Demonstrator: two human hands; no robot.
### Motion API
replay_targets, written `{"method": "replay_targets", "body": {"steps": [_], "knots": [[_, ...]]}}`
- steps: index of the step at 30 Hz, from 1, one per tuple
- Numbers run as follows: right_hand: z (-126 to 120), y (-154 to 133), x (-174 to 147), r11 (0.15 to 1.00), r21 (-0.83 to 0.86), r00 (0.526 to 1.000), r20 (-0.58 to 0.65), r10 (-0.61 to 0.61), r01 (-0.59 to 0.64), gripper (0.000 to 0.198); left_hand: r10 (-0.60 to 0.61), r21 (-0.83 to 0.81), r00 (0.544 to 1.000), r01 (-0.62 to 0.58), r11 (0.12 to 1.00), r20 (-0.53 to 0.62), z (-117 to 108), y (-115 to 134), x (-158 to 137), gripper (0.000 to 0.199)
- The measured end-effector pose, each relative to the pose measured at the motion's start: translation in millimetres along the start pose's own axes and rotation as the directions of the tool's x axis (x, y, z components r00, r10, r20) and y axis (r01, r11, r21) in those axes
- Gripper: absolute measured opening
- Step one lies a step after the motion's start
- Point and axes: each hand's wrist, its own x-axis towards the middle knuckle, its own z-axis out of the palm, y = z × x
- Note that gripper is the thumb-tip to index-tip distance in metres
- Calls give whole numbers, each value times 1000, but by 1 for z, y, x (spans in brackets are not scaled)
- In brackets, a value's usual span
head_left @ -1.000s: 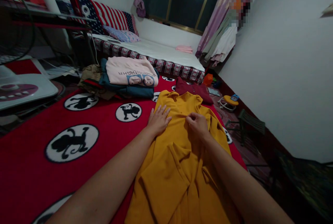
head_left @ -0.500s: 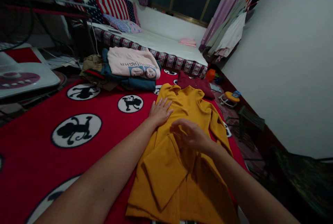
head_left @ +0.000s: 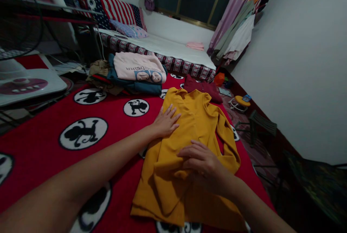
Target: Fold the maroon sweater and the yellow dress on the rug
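The right hand (head_left: 202, 160) is bending its fingers over the lower front of a mustard-yellow long-sleeved coat (head_left: 197, 124); whether it is gripping cloth, I cannot tell. The coat is lying lengthwise on a red monkey-print blanket (head_left: 116, 126). Farther up, the left hand (head_left: 166, 121) is resting flat, fingers spread and grasping nothing, probably steadying the fabric. Just beyond the collar, a folded maroon garment (head_left: 203, 87) is limiting room ahead; left of it, a folded pale-pink sweatshirt (head_left: 132, 65) is topping a pile. Behind, a bed (head_left: 168, 47) is standing below the window (head_left: 187, 0).
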Motion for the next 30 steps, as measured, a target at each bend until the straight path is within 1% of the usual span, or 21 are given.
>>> {"method": "replay_targets", "body": {"steps": [1, 2, 4, 5, 7, 9, 10, 12, 14, 15, 17, 19, 22, 25, 27, 28, 29, 30], "knots": [[-1, -1, -5, 1000, 8, 1000, -14, 5, -5, 13, 88, -29, 994, -87, 996, 59, -5, 2, -12, 53], [-1, -1, -10, 1000, 10, 1000, -24, 11, -11, 14, 179, -77, 976, -170, 982, 121, -10, 4, -25, 53], [0, -2, -17, 1000, -20, 1000, -25, 15, -16, 21, 338, -209, 915, -294, 933, 219, -22, 8, -54, 53], [1, -2, -19, 998, -55, 1000, -16, 13, -13, 26, 394, -277, 885, -326, 904, 246, -28, 10, -68, 52], [5, -4, -20, 989, -147, 1000, 8, -17, 18, 34, 470, -393, 840, -349, 851, 272, -41, 13, -92, 50], [7, -6, -16, 971, -224, 996, 39, -78, 85, 37, 512, -475, 811, -344, 810, 285, -52, 14, -109, 53], [8, -8, -14, 962, -242, 992, 50, -119, 128, 36, 522, -501, 803, -339, 796, 286, -55, 14, -115, 55], [8, -12, -9, 950, -237, 979, 23, -205, 204, 27, 518, -520, 812, -330, 788, 271, -59, 13, -124, 59], [6, -17, -4, 951, -196, 963, -81, -257, 238, 18, 494, -506, 838, -329, 797, 232, -59, 11, -130, 64], [4, -19, -3, 958, -165, 953, -156, -261, 235, 14, 483, -493, 849, -333, 804, 214, -59, 11, -133, 67], [0, -25, -1, 975, -81, 931, -289, -223, 208, 13, 476, -471, 858, -343, 813, 196, -58, 14, -138, 71], [-4, -29, -1, 984, -5, 917, -361, -169, 180, 20, 480, -453, 858, -359, 816, 183, -58, 19, -142, 74], [-4, -30, -4, 986, 29, 919, -368, -141, 163, 25, 497, -430, 856, -399, 810, 142, -56, 29, -149, 78], [1, -31, -9, 989, 36, 941, -315, -127, 145, 24, 512, -435, 851, -419, 797, 117, -53, 41, -159, 82], [3, -33, -11, 991, 52, 954, -281, -106, 125, 22, 501, -459, 861, -411, 788, 89, -51, 50, -167, 82], [4, -34, -11, 991, 69, 957, -274, -95, 118, 22, 484, -478, 873, -397, 784, 67, -52, 54, -170, 76], [4, -35, -10, 990, 97, 956, -285, -75, 107, 22, 459, -509, 888, -375, 775, 45, -52, 58, -171, 65], [3, -35, -7, 987, 142, 951, -307, -29, 76, 22, 415, -555, 909, -329, 764, 32, -53, 60, -169, 51]]}}
